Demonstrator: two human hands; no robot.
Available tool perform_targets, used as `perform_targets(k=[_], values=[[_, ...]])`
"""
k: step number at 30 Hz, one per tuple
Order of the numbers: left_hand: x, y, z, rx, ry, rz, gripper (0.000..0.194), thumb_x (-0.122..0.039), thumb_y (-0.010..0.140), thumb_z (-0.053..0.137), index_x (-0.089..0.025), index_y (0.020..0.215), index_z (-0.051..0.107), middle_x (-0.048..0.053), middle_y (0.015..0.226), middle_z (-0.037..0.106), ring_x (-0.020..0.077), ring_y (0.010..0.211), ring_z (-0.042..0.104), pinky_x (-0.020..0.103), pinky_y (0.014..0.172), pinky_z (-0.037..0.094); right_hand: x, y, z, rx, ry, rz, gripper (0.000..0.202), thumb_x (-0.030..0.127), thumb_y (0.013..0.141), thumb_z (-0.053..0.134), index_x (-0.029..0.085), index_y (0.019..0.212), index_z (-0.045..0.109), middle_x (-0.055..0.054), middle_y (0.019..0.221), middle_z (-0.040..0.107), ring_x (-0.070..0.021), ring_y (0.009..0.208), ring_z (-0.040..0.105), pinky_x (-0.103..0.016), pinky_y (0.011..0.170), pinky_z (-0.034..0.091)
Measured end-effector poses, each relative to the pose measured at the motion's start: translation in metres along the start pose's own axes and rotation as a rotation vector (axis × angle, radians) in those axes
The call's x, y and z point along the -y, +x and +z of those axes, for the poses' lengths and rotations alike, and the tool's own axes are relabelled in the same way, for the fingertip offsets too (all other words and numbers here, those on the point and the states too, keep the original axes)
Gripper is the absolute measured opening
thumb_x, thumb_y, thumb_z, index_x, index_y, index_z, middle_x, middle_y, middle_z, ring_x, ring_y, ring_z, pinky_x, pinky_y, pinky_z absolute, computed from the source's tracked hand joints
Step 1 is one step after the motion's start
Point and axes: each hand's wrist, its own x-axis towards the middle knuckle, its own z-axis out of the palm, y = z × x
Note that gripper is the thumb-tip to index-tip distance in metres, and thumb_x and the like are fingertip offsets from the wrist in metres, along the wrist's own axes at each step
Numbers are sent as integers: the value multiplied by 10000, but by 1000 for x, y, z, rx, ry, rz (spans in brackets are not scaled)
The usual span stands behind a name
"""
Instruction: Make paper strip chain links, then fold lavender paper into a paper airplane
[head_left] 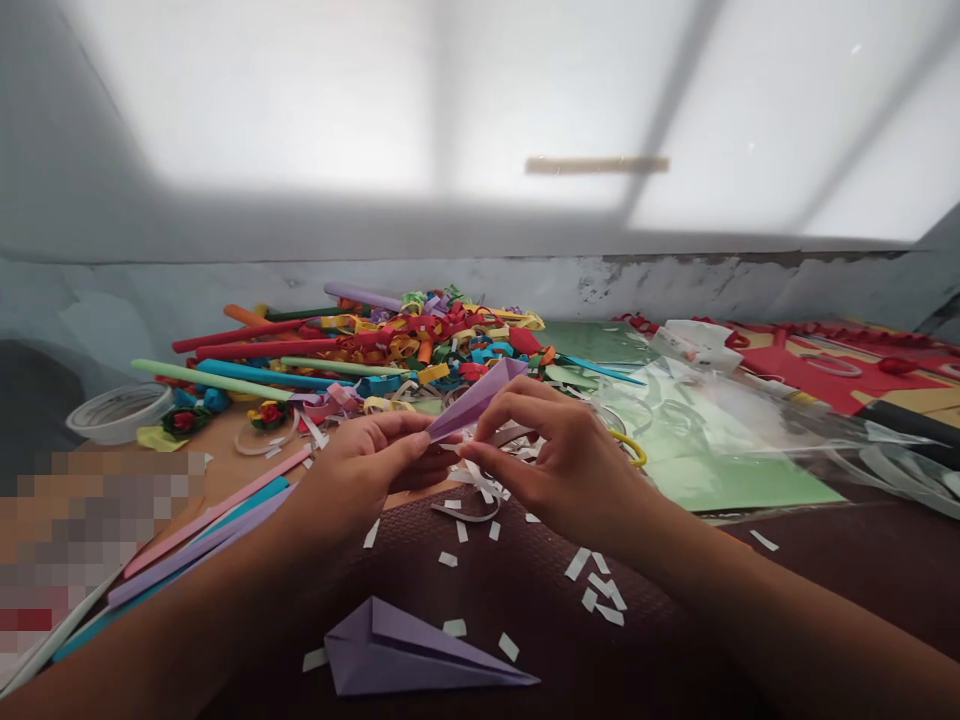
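Note:
A folded purple paper cone (478,398) is held by its narrow end between the fingers and thumb of my left hand (382,455), its wide end pointing up and right. My right hand (551,455) is just beside it, thumb and forefinger pinched on a thin white strip (514,436) near the cone's tip. A second folded purple paper piece (420,655) lies on the dark surface nearer to me, with small white paper bits (448,559) scattered around it.
Behind my hands is a heap of coloured paper strips and tubes (262,372). A white tape roll (120,412) sits at the left. Green sheets (720,475) with clear plastic are at the right, red paper (817,375) behind them. Long paper sticks (217,510) lie under my left arm.

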Motion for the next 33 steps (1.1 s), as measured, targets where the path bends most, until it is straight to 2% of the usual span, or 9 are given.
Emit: perform_targets(k=[3,5,11,15,17,20,23,27,33], values=[[0,1,-1,0,13,-17,165,-207,676,842,-148,814,773,55,769,787,156,687,730,240,693,588,1,-1,1,-35,-61,-136,113,240,881,733,213,796,664,-27,915,688,-185,846,621,-328,755,460],[3,1,-1,51,33,-4,165,-229,699,835,-156,838,785,52,805,792,152,707,729,242,732,586,1,-2,3,-7,-20,-149,116,235,872,748,214,796,662,-13,876,705,-176,817,633,-316,737,460],[11,0,-1,182,-71,-17,173,-267,713,842,-183,860,808,65,871,804,178,800,743,266,795,586,-6,-1,11,8,225,69,53,205,864,744,213,822,712,18,797,731,-137,734,666,-258,670,481],[11,0,-2,271,61,43,263,-340,762,816,-192,978,798,75,932,799,208,881,742,313,871,568,-9,-1,14,31,313,123,35,212,858,744,207,825,735,21,778,743,-127,698,674,-238,645,495],[11,0,-3,265,181,87,273,-379,795,783,-194,996,791,70,950,792,219,904,733,322,881,555,-10,-1,16,34,334,144,46,228,861,742,203,822,737,18,769,746,-127,691,676,-234,630,494],[10,0,-4,190,271,91,259,-409,822,741,-187,945,793,61,914,785,224,881,726,328,864,550,-12,-1,18,44,355,152,78,259,873,732,199,823,729,11,773,747,-132,693,676,-232,611,489],[8,0,-3,150,192,30,207,-358,793,761,-188,905,797,59,893,790,210,862,731,304,839,554,-12,0,16,73,314,169,143,302,879,727,200,784,697,8,781,737,-143,705,670,-251,622,483],[8,-1,-1,134,102,-16,182,-309,740,810,-184,873,805,79,930,801,213,911,742,293,871,561,-9,2,11,80,106,181,163,294,871,733,209,747,672,1,804,708,-165,751,645,-290,664,457],[15,1,-2,212,45,-10,203,-310,739,820,-179,894,807,83,926,805,234,941,750,347,940,559,-7,2,9,136,-9,202,154,292,887,725,215,762,682,-18,888,668,-193,842,624,-335,745,445]])
